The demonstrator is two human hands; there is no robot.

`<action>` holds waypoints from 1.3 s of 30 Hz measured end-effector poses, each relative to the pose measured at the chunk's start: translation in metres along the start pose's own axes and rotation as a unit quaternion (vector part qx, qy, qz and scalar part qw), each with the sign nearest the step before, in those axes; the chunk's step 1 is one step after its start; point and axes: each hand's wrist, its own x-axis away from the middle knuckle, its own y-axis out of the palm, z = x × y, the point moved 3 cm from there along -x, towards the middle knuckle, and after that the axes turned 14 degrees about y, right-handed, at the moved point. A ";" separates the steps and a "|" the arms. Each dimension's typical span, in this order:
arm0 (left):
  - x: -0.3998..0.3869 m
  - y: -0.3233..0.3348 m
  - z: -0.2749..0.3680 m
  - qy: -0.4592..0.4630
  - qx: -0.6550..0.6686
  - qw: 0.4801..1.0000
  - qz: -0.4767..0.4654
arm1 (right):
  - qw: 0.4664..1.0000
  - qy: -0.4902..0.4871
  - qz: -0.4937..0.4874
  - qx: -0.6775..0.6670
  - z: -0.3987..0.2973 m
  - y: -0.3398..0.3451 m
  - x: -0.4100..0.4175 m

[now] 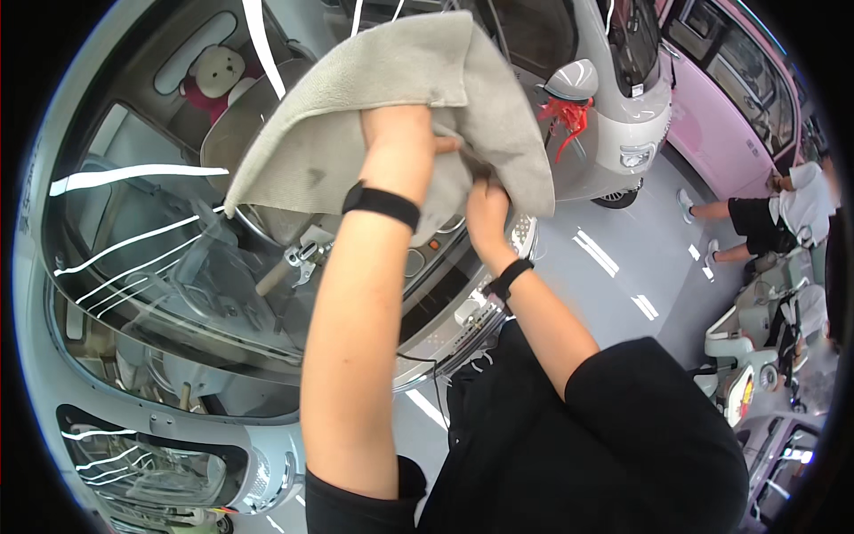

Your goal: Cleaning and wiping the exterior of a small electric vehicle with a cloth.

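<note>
A large grey-beige cloth point(373, 73) is bunched and folded over the front of a small vehicle with a curved windshield point(133, 220). My left hand point(403, 137) reaches into its fold; the thumb sticks out and the other fingers are hidden under the cloth. Lower right of it, my right hand point(489, 210) has its fingers closed at the cloth's inner side, fingertips partly hidden. Both wrists wear black bands. Below the cloth are a handlebar grip point(272, 279) with a metal brake lever point(305, 272), and a small orange light point(434, 245).
A plush bear point(217, 72) sits behind the glass. At right stand a grey vehicle point(617, 127) with a red ribbon point(568, 120) on its mirror, a pink vehicle point(720, 100), a person point(794, 207) and parked scooters point(754, 340). Another light-blue vehicle point(267, 460) is at lower left. A thin cable point(436, 380) hangs near my body.
</note>
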 end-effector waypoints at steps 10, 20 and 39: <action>0.036 -0.025 -0.042 0.029 0.050 0.992 0.111 | 0.932 0.258 0.182 -0.179 0.078 -0.061 0.072; 0.017 -0.102 -0.083 0.097 0.215 0.957 0.168 | 0.898 0.375 -0.056 -0.222 0.004 -0.059 0.049; -0.063 -0.133 -0.092 -0.008 0.026 0.999 0.042 | 0.970 0.190 -0.082 0.126 0.079 -0.077 0.048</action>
